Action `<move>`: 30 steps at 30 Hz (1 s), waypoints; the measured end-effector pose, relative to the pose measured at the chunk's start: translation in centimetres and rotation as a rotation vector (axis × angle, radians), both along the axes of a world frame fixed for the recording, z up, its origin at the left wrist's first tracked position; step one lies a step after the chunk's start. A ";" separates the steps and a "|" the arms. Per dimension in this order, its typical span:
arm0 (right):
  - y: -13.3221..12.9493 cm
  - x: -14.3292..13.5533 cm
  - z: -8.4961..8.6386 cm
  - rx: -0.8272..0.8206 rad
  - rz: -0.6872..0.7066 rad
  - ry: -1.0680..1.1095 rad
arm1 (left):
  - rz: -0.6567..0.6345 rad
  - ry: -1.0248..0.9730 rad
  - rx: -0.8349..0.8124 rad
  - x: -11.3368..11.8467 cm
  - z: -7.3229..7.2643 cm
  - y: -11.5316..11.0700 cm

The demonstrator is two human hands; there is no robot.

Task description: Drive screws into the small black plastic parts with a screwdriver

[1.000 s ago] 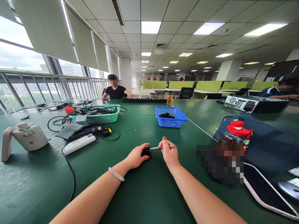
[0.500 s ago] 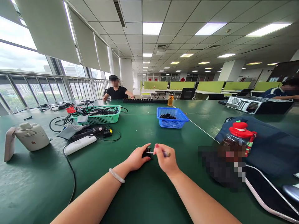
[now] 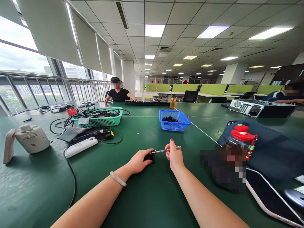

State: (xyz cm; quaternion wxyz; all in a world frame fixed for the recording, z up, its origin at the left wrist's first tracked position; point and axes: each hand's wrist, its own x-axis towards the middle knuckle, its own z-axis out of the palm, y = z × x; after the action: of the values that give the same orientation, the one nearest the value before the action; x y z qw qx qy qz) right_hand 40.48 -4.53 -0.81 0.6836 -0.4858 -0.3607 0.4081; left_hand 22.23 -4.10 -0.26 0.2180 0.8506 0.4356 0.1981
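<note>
My left hand [image 3: 140, 161], with a pale bangle at the wrist, grips a small black part [image 3: 149, 156] against the green table [image 3: 142, 202]. A thin screwdriver [image 3: 163, 150] is held in my right hand [image 3: 175, 155], its fingers wrapped round the handle. The metal shaft points left, and its tip meets the upper right side of the black part. Beyond my hands stands a blue basket [image 3: 174, 126] with several small black pieces [image 3: 169, 119] in it.
A green basket [image 3: 104, 120] of black cables is at the left, with a white device [image 3: 81, 147] and a beige bottle [image 3: 33, 139] nearer. At the right are a red-lidded jar [image 3: 237, 142], dark cloth and a computer case [image 3: 258, 108]. A person sits opposite.
My right hand has moved slightly right and turned, so more of the screwdriver's shaft shows. My left hand stays nearly in place on the black part.
</note>
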 end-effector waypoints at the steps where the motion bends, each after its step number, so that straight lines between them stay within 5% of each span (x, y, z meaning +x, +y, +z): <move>1: 0.2 0.1 -0.1 -0.027 -0.013 0.048 | -0.011 0.014 0.013 0.0 0.0 0.1; 7: 0.0 0.8 0.5 -0.068 -0.078 0.001 | -0.013 0.055 0.034 -0.1 -0.4 0.2; 11: -1.6 1.4 2.5 0.240 0.017 -0.555 | 0.010 0.012 0.006 -0.2 -0.6 0.1; 16: -3.4 1.0 4.2 0.527 0.118 -0.868 | 0.051 -0.107 -0.055 -0.2 -0.4 -0.1; 24: -2.6 0.0 2.4 0.291 0.182 -0.856 | 0.036 -0.173 -0.105 -0.4 -0.3 -0.3; 30: -2.3 -0.5 2.1 0.273 0.170 -0.938 | 0.033 -0.115 -0.059 -0.3 -0.3 -0.3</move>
State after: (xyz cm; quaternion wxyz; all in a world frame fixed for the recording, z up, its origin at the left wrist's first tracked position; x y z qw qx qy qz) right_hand 39.95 -6.83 1.31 0.4690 -0.4922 -0.7181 0.1489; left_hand 21.89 -4.45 -0.58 0.2641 0.8237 0.4421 0.2375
